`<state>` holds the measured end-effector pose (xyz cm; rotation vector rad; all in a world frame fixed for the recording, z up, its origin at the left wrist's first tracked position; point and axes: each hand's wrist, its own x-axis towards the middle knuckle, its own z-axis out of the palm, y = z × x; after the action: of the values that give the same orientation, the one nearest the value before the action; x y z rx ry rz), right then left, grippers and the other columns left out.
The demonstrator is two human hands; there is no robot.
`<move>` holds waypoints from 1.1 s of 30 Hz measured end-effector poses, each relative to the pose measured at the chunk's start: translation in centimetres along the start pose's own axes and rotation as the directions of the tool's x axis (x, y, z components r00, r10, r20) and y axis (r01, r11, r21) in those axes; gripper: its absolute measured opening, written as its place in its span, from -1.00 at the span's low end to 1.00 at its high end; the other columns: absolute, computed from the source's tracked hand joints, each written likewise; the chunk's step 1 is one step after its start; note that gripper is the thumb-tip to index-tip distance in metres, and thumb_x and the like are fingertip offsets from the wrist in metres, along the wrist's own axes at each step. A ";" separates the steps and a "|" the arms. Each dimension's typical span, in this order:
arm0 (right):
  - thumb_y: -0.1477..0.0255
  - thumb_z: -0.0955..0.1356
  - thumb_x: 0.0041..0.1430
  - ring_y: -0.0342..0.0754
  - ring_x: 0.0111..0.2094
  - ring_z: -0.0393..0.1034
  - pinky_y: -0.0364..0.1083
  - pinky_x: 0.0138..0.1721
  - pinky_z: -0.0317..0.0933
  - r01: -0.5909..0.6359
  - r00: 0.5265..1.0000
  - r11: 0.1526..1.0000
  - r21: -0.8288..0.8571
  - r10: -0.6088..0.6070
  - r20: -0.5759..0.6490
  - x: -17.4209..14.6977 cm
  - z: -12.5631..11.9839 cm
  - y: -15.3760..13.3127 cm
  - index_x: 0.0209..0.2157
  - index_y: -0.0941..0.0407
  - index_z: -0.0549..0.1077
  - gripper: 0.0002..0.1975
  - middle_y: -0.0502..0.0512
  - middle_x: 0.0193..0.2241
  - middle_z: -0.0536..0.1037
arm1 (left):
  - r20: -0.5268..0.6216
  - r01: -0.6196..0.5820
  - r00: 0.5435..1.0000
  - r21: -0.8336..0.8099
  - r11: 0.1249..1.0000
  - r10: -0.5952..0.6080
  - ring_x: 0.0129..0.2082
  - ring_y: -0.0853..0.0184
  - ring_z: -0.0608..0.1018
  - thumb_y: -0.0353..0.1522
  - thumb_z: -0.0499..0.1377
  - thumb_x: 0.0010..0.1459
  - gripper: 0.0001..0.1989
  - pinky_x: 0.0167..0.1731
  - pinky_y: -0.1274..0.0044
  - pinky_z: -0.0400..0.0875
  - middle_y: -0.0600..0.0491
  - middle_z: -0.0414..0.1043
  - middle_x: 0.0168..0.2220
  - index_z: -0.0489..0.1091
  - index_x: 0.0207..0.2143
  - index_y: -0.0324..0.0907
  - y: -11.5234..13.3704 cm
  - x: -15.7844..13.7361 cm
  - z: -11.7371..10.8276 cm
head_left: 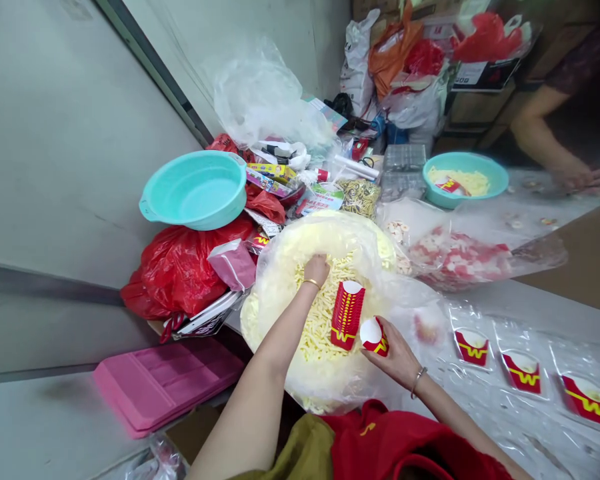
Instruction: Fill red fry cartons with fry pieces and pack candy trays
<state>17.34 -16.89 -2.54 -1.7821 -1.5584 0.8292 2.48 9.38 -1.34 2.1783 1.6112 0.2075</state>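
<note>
Red cloth [380, 437] is filling the bottom edge, nearest the camera, with olive cloth [300, 450] showing beside it. Just beyond, a clear plastic bag [275, 267] is lying open around loose pale sticks [315, 337]. Among these the left hand [317, 270] is resting with its fingers curled down; their tips are hidden, so whether they are gripping anything cannot be told. The right hand [399, 358] is holding a red-and-yellow carton [381, 344], thumb and fingers clamped on it, just right of a stack of cartons [347, 320] that is lying on the sticks. Farther right, three packed cartons [523, 373] are sitting in a row. To the left, a turquoise basin [195, 190] is standing above a red bag [180, 270], while at far right a co-worker's hands [575, 175] are showing near a second basin [436, 195]
</note>
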 end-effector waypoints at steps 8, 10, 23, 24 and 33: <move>0.13 0.37 -0.03 0.18 0.04 0.26 0.15 0.05 0.17 0.017 1.000 1.000 0.003 -0.017 0.010 2.3 0.4 0.0 0.16 0.18 0.08 -0.22 0.32 0.02 0.33 | 0.005 0.156 0.980 -0.638 0.754 -0.198 -0.67 0.52 0.29 -0.23 0.10 0.00 -0.79 -0.63 0.66 0.18 0.22 0.21 -0.63 0.27 -0.38 -0.20 -3.9 -7.1 -2.0; 0.17 0.38 -0.04 0.19 0.04 0.25 0.15 0.04 0.17 0.044 0.999 0.999 -0.017 -0.044 0.003 3.2 0.9 -1.0 0.16 0.19 0.06 -0.21 0.33 0.01 0.33 | 0.105 0.199 0.975 -0.810 0.552 -0.197 -0.69 0.55 0.24 -0.21 0.16 -0.06 -0.75 -0.67 0.68 0.11 0.24 0.17 -0.62 0.24 -0.39 -0.18 -3.2 -8.9 -2.8; 0.35 0.39 -0.06 0.18 0.02 0.24 0.12 0.04 0.17 0.166 0.984 0.986 -0.001 -0.165 -0.070 6.3 3.6 -7.1 0.13 0.29 0.09 -0.26 0.37 -0.02 0.33 | 0.249 0.220 0.969 -0.871 0.439 0.008 -0.60 0.56 0.29 -0.24 0.25 -0.08 -0.72 -0.57 0.66 0.21 0.18 0.27 -0.50 0.30 -0.36 -0.19 0.7 -14.9 -4.6; 0.36 0.39 -0.05 0.18 0.01 0.24 0.12 0.05 0.16 0.169 0.983 0.986 -0.007 -0.169 -0.075 6.2 3.5 -7.2 0.13 0.28 0.11 -0.28 0.36 -0.03 0.33 | 0.210 0.164 0.977 -0.842 0.514 0.032 -0.57 0.54 0.31 -0.24 0.24 -0.05 -0.74 -0.54 0.65 0.24 0.17 0.29 -0.47 0.32 -0.35 -0.20 0.8 -15.1 -4.5; 0.34 0.40 -0.01 0.23 0.04 0.21 0.21 0.00 0.20 0.272 0.952 0.962 -0.017 -0.271 -0.145 4.9 3.6 -5.7 0.15 0.19 0.04 -0.27 0.35 0.02 0.29 | 0.107 0.068 0.994 -0.820 0.568 0.035 -0.44 0.47 0.40 -0.21 0.14 0.11 -0.77 -0.51 0.66 0.23 0.11 0.32 -0.42 0.30 -0.31 -0.20 1.0 -16.1 -3.8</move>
<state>11.61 -11.25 -0.52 -1.5425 -1.6551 0.5556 -3.10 -5.05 4.54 1.3857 1.1047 0.6763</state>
